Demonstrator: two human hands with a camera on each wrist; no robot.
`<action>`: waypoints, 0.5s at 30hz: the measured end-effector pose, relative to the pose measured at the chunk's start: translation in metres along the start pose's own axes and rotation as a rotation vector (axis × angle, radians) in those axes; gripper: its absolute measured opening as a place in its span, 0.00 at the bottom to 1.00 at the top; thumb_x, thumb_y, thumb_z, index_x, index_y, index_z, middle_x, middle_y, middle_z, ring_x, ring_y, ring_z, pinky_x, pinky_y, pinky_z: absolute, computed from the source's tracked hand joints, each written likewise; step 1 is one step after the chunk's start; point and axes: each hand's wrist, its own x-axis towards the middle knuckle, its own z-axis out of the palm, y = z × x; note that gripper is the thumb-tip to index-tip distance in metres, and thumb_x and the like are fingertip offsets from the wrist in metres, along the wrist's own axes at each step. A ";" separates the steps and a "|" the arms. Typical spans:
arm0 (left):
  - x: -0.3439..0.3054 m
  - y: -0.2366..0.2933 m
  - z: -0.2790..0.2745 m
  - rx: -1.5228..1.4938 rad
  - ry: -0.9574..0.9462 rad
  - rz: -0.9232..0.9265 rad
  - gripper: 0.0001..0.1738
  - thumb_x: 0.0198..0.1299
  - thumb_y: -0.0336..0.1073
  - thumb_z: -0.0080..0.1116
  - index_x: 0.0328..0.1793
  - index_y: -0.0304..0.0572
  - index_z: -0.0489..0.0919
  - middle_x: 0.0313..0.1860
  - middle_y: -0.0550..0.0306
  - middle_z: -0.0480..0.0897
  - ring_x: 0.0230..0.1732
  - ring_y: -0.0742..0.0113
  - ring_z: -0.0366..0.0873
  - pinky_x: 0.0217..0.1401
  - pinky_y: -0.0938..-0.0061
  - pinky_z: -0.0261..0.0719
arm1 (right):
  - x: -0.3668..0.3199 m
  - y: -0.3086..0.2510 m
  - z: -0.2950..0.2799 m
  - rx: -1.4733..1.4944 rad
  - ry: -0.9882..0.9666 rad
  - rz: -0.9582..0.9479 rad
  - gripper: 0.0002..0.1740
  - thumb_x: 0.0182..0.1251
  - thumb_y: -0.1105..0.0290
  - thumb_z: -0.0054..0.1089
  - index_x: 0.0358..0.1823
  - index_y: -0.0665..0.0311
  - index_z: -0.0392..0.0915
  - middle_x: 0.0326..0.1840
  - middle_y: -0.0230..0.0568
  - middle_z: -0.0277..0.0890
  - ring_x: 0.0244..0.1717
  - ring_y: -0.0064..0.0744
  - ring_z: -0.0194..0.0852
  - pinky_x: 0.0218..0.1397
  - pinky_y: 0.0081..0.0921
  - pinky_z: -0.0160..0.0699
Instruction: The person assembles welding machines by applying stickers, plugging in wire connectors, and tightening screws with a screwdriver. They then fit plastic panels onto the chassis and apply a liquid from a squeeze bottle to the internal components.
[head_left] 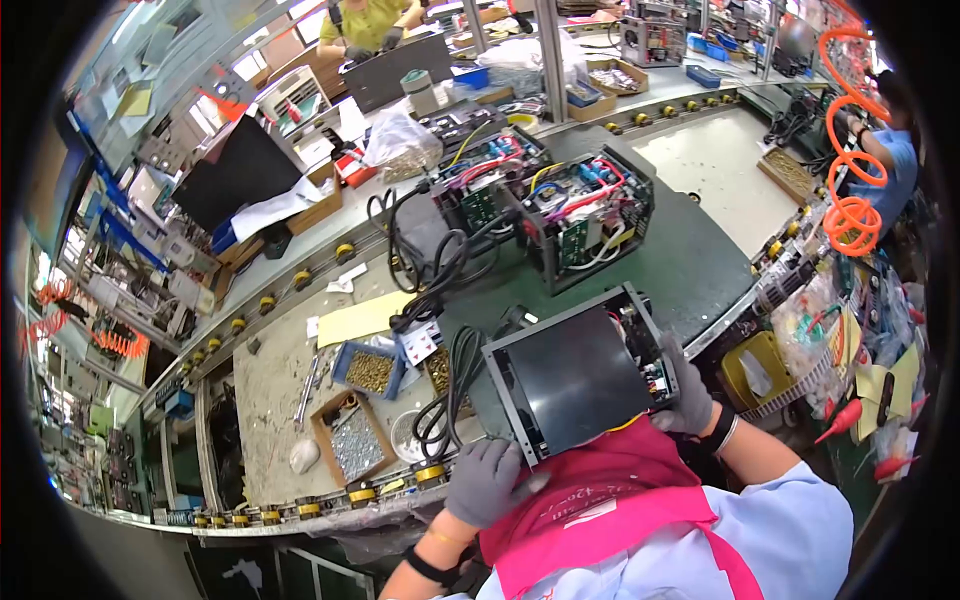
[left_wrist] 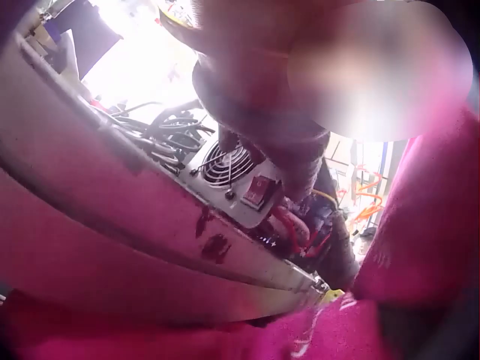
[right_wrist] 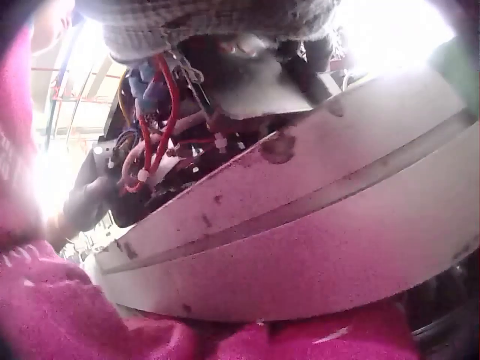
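Observation:
A black metal-cased unit lies tilted at the table's near edge, against a pink apron. My left hand, in a grey glove, holds its near left corner; the left wrist view has these gloved fingers over a panel with a fan grille and a red switch. On the unit's right side my gloved right hand grips the frame. Red wires show inside the unit below the right glove. A black cable lies coiled to the unit's left.
Two open units with wiring stand behind on the green mat. Screw trays, a box of silver screws and a yellow sheet lie left. Rollers line the near edge. Two other people work farther off.

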 end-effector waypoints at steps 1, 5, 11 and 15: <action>0.008 -0.003 -0.016 -0.072 -0.093 0.016 0.31 0.50 0.56 0.67 0.48 0.38 0.75 0.40 0.50 0.78 0.38 0.52 0.77 0.39 0.62 0.72 | 0.017 -0.011 -0.019 -0.057 -0.043 -0.043 0.62 0.52 0.27 0.57 0.71 0.76 0.54 0.69 0.62 0.61 0.68 0.54 0.64 0.70 0.42 0.62; 0.055 -0.038 -0.075 -0.022 -0.085 0.015 0.23 0.49 0.51 0.69 0.44 0.43 0.79 0.37 0.53 0.80 0.39 0.51 0.78 0.40 0.61 0.75 | 0.082 -0.025 -0.058 -0.109 0.246 -0.043 0.33 0.62 0.58 0.64 0.63 0.71 0.67 0.57 0.52 0.72 0.57 0.42 0.73 0.60 0.33 0.72; 0.131 -0.140 -0.062 0.135 0.051 -0.375 0.30 0.51 0.43 0.70 0.60 0.45 0.73 0.47 0.48 0.80 0.45 0.50 0.80 0.51 0.61 0.77 | 0.222 0.039 -0.087 -0.491 0.265 0.090 0.30 0.62 0.59 0.63 0.63 0.65 0.69 0.59 0.52 0.72 0.57 0.44 0.74 0.61 0.34 0.72; 0.170 -0.191 -0.021 -0.030 -0.081 -0.592 0.47 0.48 0.53 0.72 0.71 0.42 0.65 0.61 0.43 0.77 0.62 0.50 0.76 0.65 0.64 0.72 | 0.286 0.085 -0.089 -0.511 0.154 0.359 0.34 0.63 0.49 0.60 0.63 0.66 0.71 0.58 0.57 0.74 0.59 0.49 0.73 0.64 0.37 0.69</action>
